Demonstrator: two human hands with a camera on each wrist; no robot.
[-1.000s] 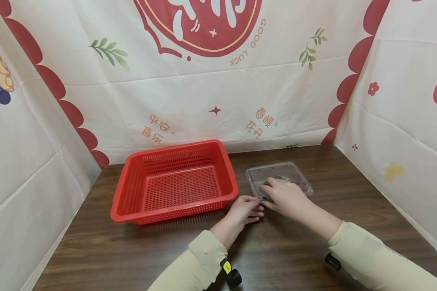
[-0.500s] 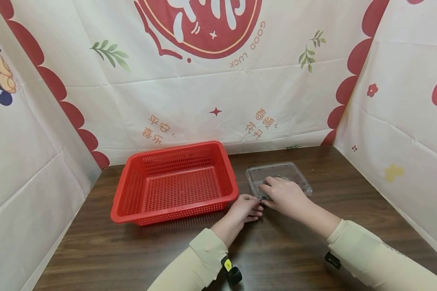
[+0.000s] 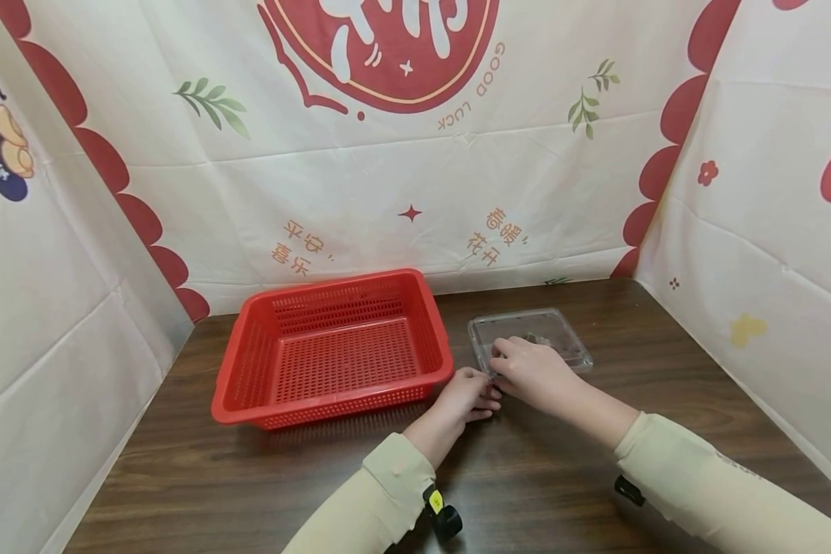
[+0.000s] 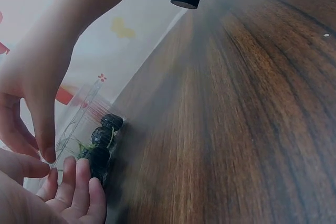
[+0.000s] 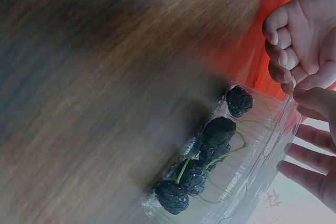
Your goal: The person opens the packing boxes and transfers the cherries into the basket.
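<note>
A clear plastic box (image 3: 554, 327) with a lid stands on the table, right of the red basket. Inside are several dark round lumps (image 5: 218, 132) with thin green stems, possibly cherries. At the box's near left corner, my left hand (image 3: 461, 398) pinches the edge between thumb and index finger, other fingers loosely curled. From the right, my right hand (image 3: 535, 375) holds the same corner, its thumb (image 5: 312, 98) at the rim and its fingers over the lid. In the right wrist view both hands' fingertips nearly meet there. The exact grip on the rim is partly hidden.
A red perforated basket (image 3: 332, 398) stands to the left, close to my left hand. The dark wooden table (image 3: 249, 492) carries both containers. Printed white cloth (image 3: 360, 185) hangs behind and along both sides.
My right hand has shifted slightly left and its fingers have drawn in at the box's corner. My left hand has barely moved. The box and basket stay in place.
</note>
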